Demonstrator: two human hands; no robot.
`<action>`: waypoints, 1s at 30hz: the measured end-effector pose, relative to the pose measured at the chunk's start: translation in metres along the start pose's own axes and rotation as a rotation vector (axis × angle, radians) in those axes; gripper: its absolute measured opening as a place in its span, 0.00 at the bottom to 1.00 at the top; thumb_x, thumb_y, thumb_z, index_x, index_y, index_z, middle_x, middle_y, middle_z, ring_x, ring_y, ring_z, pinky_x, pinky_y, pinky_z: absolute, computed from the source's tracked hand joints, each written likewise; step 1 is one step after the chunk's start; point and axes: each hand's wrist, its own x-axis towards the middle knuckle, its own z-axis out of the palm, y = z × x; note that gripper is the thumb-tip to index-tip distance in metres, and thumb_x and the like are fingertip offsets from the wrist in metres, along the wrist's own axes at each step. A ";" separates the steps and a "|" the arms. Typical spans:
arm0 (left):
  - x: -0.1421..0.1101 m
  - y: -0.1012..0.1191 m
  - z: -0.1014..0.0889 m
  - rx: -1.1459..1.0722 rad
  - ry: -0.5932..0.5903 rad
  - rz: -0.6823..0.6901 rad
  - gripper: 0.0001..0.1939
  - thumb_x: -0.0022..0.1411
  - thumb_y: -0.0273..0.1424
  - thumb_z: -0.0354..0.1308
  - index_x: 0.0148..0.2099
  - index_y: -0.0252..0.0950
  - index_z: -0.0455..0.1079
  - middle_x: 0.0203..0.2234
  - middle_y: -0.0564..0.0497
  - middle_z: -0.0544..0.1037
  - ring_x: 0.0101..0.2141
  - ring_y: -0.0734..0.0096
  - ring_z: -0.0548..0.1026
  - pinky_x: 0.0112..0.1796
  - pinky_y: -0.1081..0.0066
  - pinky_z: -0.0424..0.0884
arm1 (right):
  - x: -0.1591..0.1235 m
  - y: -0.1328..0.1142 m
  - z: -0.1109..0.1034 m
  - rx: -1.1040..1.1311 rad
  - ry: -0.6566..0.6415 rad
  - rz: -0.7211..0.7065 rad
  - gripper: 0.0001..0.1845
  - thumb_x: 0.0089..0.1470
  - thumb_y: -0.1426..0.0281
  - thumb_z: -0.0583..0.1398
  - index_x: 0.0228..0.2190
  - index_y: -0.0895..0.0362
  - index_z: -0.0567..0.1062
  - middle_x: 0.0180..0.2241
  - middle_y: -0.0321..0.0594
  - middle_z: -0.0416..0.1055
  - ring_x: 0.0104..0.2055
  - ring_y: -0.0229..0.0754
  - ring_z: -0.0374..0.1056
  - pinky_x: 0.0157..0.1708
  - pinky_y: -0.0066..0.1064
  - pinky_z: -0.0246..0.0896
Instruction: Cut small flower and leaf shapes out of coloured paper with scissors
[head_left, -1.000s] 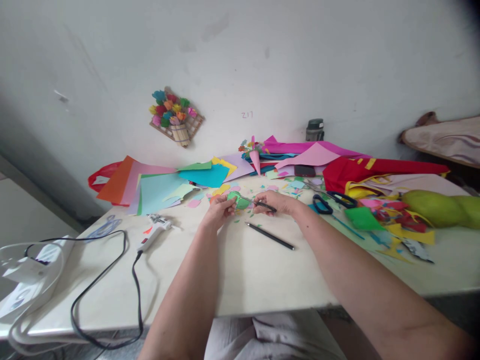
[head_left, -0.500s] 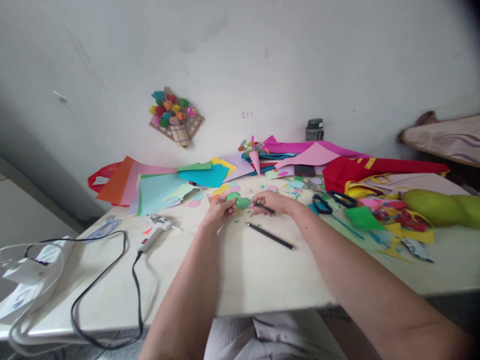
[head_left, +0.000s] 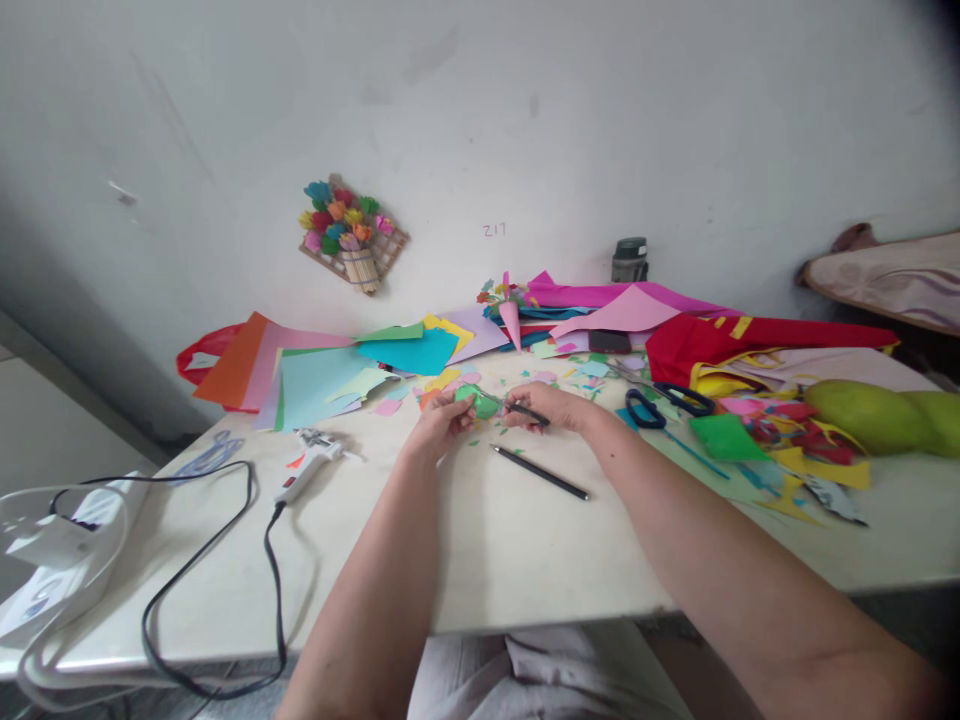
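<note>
My left hand (head_left: 442,422) pinches a small green paper piece (head_left: 478,402) just above the white table (head_left: 495,540). Opposite it, my right hand (head_left: 546,406) grips a thin dark tool, small scissors by the look of it (head_left: 525,410), whose tip meets the green paper. Both hands are closed and nearly touch. A black pencil (head_left: 538,472) lies on the table just in front of my right hand. Small coloured paper scraps are scattered around the hands.
A white glue gun (head_left: 309,465) with a black cord (head_left: 202,560) lies at the left. Coloured paper sheets (head_left: 322,375) spread along the wall. Blue-handled scissors (head_left: 660,405), red cloth (head_left: 742,335) and green fruit (head_left: 877,415) sit at the right. A paper flower piece (head_left: 349,232) hangs on the wall.
Both hands stay in place with small shifts; the green paper turns slightly between my left fingers while the tool works at its edge.
</note>
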 end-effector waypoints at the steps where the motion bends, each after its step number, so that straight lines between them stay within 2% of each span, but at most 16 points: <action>1: 0.000 0.000 0.000 0.001 -0.001 0.000 0.16 0.44 0.34 0.70 0.26 0.32 0.67 0.17 0.54 0.69 0.17 0.82 0.63 0.21 0.78 0.62 | 0.000 0.001 0.000 0.010 -0.002 -0.002 0.20 0.39 0.57 0.68 0.28 0.60 0.74 0.16 0.29 0.62 0.16 0.31 0.56 0.16 0.25 0.51; 5: 0.002 -0.002 -0.002 0.000 -0.002 0.002 0.15 0.44 0.34 0.71 0.26 0.31 0.68 0.18 0.53 0.71 0.17 0.82 0.65 0.23 0.77 0.65 | 0.002 0.004 -0.001 0.018 -0.009 -0.001 0.17 0.42 0.58 0.65 0.29 0.59 0.74 0.17 0.29 0.63 0.16 0.31 0.56 0.16 0.25 0.51; 10: 0.002 -0.002 -0.004 -0.033 -0.018 -0.031 0.16 0.43 0.33 0.71 0.30 0.29 0.70 0.23 0.49 0.77 0.19 0.78 0.72 0.25 0.76 0.71 | 0.003 0.008 -0.002 0.012 -0.015 -0.018 0.17 0.41 0.58 0.67 0.27 0.59 0.72 0.17 0.29 0.62 0.16 0.30 0.56 0.16 0.24 0.50; 16: 0.003 0.000 -0.002 -0.067 0.028 -0.074 0.12 0.51 0.28 0.68 0.34 0.31 0.67 0.26 0.46 0.79 0.22 0.71 0.78 0.27 0.73 0.75 | 0.002 0.007 -0.001 0.019 -0.026 -0.010 0.17 0.41 0.58 0.66 0.28 0.59 0.73 0.17 0.28 0.60 0.17 0.30 0.55 0.16 0.25 0.50; 30: 0.002 0.000 -0.002 -0.066 0.015 -0.077 0.11 0.50 0.28 0.68 0.33 0.31 0.68 0.24 0.47 0.79 0.23 0.69 0.78 0.28 0.72 0.76 | 0.002 0.006 -0.002 0.000 -0.043 -0.023 0.16 0.42 0.60 0.66 0.28 0.59 0.72 0.18 0.29 0.62 0.16 0.30 0.56 0.15 0.24 0.50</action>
